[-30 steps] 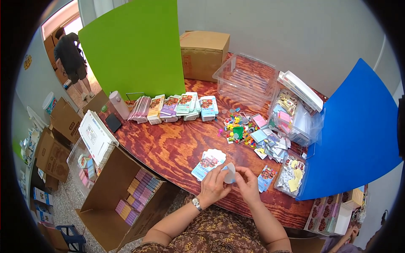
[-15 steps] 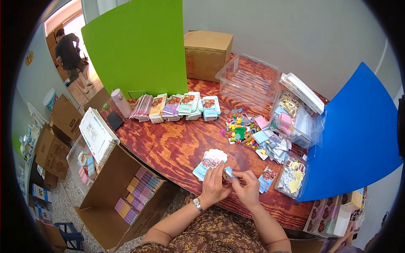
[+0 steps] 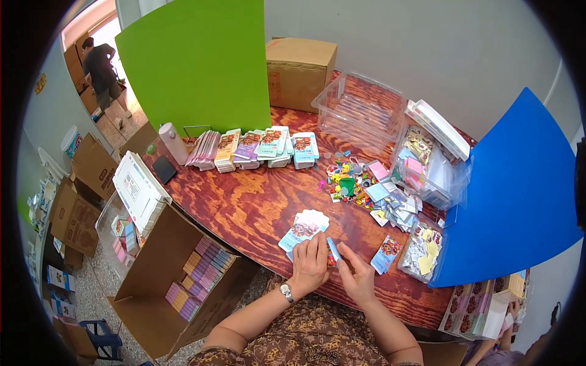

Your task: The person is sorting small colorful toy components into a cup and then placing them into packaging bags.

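Near the table's front edge, my left hand [image 3: 310,263] and my right hand [image 3: 356,276] hold a small blue printed card packet [image 3: 332,251] between them. The left fingers lie along one side of the packet and partly hide it. My right thumb and fingers pinch its other edge. Just beyond my left hand, a fanned stack of blue and white printed card packets [image 3: 303,227] lies on the table. To the right of my right hand lies a single blue card packet [image 3: 386,254].
Small colourful trinkets [image 3: 347,182] and loose paper packets [image 3: 397,206] are heaped mid-table. Clear bins [image 3: 360,113] stand behind, with rows of card packs [image 3: 273,146] at left. A green panel [image 3: 195,67], a blue panel [image 3: 519,201] and an open carton [image 3: 152,287] flank the table.
My right hand has shifted slightly down and left along the packet, its fingers now straighter. The view has moved slightly. In the doorway, a person has changed posture.
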`<control>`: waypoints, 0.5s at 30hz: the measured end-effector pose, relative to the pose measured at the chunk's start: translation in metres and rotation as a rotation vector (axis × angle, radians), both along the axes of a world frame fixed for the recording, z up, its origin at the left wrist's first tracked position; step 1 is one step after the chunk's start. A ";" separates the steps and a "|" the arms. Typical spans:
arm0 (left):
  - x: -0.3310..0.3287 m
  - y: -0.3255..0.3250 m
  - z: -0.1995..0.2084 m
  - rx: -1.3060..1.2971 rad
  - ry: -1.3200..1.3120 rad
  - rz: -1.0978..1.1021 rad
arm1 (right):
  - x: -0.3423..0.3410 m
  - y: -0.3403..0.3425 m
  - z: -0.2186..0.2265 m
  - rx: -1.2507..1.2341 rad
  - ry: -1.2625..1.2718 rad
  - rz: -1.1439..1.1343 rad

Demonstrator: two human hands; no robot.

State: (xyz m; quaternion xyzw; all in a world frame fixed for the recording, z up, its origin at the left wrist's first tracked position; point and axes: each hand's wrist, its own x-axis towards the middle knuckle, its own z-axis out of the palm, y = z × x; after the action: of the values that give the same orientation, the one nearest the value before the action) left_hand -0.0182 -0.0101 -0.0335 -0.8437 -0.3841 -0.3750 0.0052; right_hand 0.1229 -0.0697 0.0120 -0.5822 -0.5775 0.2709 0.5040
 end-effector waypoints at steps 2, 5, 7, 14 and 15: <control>0.001 -0.003 -0.003 0.004 0.008 0.015 | -0.001 -0.003 -0.003 0.034 -0.042 -0.012; 0.002 -0.007 -0.001 -0.028 0.030 0.042 | -0.004 -0.005 -0.004 0.032 -0.142 -0.011; 0.004 -0.010 -0.002 -0.025 0.037 0.055 | -0.009 -0.007 -0.005 0.106 -0.221 -0.052; 0.012 -0.005 -0.006 0.028 0.136 0.149 | -0.012 -0.003 -0.020 0.180 -0.273 -0.088; 0.013 -0.005 0.000 -0.149 0.081 0.038 | 0.000 0.002 -0.029 0.072 -0.201 -0.082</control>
State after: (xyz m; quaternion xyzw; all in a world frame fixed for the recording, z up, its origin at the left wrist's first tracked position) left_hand -0.0049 -0.0153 -0.0338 -0.8488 -0.4264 -0.3107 -0.0347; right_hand 0.1225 -0.0679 -0.0174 -0.6111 -0.6102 0.1694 0.4749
